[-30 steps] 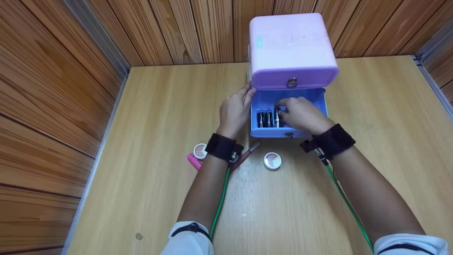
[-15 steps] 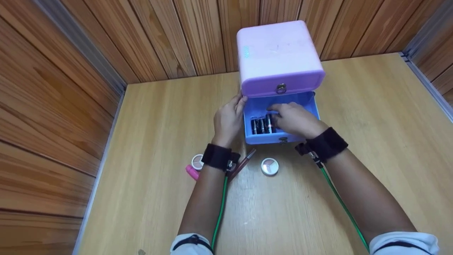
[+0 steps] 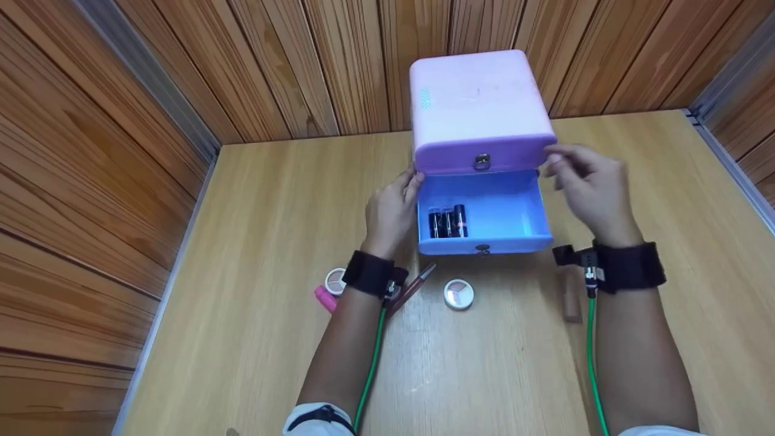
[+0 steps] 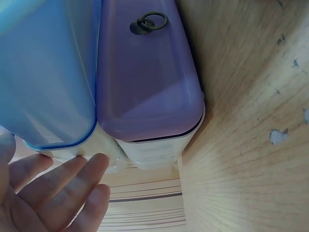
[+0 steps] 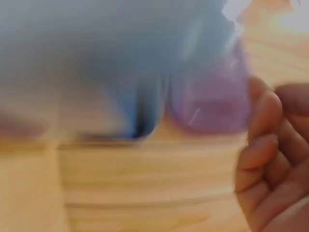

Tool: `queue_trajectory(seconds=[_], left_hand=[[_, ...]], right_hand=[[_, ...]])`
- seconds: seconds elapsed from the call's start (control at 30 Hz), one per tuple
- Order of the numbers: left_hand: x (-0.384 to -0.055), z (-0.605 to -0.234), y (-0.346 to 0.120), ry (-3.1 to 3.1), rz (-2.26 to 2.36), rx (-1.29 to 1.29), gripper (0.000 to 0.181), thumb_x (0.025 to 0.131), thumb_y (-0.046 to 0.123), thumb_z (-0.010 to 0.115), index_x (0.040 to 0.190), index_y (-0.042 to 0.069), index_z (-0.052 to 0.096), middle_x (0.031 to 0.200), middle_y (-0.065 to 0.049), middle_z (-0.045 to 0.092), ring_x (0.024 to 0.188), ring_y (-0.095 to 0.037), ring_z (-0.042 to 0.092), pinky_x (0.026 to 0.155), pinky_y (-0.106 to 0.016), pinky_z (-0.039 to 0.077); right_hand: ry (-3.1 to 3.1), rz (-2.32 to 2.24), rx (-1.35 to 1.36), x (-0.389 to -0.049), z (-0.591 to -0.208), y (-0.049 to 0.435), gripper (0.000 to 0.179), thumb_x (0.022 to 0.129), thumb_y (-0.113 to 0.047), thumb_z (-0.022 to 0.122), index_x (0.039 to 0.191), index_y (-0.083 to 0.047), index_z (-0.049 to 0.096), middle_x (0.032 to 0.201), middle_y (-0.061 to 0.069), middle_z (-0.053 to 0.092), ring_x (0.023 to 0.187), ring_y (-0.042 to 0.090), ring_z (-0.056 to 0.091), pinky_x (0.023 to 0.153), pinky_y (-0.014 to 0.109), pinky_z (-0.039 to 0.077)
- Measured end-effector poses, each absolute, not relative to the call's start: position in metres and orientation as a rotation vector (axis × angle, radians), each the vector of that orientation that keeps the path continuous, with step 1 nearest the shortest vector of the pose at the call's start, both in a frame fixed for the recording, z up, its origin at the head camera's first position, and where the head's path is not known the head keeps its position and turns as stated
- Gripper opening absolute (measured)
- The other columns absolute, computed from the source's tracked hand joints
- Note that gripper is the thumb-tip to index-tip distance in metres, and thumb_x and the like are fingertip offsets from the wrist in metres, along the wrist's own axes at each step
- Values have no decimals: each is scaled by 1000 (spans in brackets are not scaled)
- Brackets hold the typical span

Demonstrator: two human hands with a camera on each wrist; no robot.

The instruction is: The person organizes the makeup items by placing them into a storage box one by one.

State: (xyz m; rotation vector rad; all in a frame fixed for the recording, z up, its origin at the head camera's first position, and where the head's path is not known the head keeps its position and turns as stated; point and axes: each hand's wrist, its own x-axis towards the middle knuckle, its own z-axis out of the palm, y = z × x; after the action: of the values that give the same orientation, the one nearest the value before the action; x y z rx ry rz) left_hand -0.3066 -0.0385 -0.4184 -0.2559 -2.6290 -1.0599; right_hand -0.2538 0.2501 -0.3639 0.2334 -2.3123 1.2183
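Note:
A pink and purple drawer box (image 3: 475, 91) stands at the back with its blue drawer (image 3: 505, 203) pulled out. Three dark lipsticks (image 3: 461, 221) lie side by side in the drawer's left part. My left hand (image 3: 389, 215) is at the left side of the box, by the drawer's edge. In the left wrist view its fingers (image 4: 72, 193) reach out relaxed along the box's cream side. My right hand (image 3: 593, 191) is beside the front right corner, fingers loosely bent with nothing in them. The right wrist view is blurred in its upper left.
Near my left wrist lie a palette (image 3: 335, 281), a pink tube (image 3: 326, 298) and a slim brown pencil-like item (image 3: 412, 289), partly hidden. Another round palette (image 3: 459, 294) sits before the drawer. A brownish tube (image 3: 572, 303) lies by my right wrist. Wooden walls (image 3: 339, 60) bound the table.
My right hand has let go of the rightmost lipstick, left the drawer and moved right to the box's corner. The brownish tube has come into sight. My left hand stays by the box.

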Motion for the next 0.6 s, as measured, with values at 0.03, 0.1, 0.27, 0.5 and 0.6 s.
queue_trajectory(seconds=[0.03, 0.1, 0.27, 0.5, 0.6], left_hand=[[-307, -418, -39, -2630, -1059, -255, 54, 100, 56, 38, 135, 21, 60, 104, -8, 72, 85, -17, 65, 69, -37, 49], [-308, -417, -40, -2631, -1064, -255, 56, 100, 57, 37, 134, 21, 60, 94, -8, 72, 77, -16, 63, 64, -35, 46], [-308, -419, -38, -2633, -1090, -244, 58, 100, 59, 35, 135, 21, 60, 62, -2, 52, 56, -15, 45, 52, -31, 34], [-308, -418, -36, -2646, -1091, -243, 59, 100, 60, 32, 137, 21, 58, 59, 4, 46, 62, -11, 50, 54, -28, 34], [-309, -417, -38, -2650, -1083, -245, 59, 100, 59, 32, 137, 22, 58, 58, 2, 43, 56, -13, 45, 52, -29, 33]], right_hand=[[-2239, 1239, 188, -259, -370, 258, 21, 98, -16, 60, 111, -5, 72, 84, 8, 70, 64, 16, 60, 56, 21, 46], [-2149, 1268, 112, -270, -385, 271, 21, 98, -15, 60, 112, -3, 72, 85, 9, 70, 66, 15, 60, 58, 21, 46], [-2234, 1305, 35, -286, -420, 285, 26, 99, -15, 57, 121, -6, 68, 99, 9, 70, 75, 11, 63, 62, 18, 47], [-2385, 1190, 173, -293, -434, 279, 32, 96, -9, 61, 128, -12, 66, 106, 10, 69, 74, 6, 62, 68, 15, 48], [-2397, 1152, 220, -294, -433, 277, 40, 92, -2, 63, 131, -13, 63, 114, 9, 68, 75, 0, 60, 69, 14, 47]])
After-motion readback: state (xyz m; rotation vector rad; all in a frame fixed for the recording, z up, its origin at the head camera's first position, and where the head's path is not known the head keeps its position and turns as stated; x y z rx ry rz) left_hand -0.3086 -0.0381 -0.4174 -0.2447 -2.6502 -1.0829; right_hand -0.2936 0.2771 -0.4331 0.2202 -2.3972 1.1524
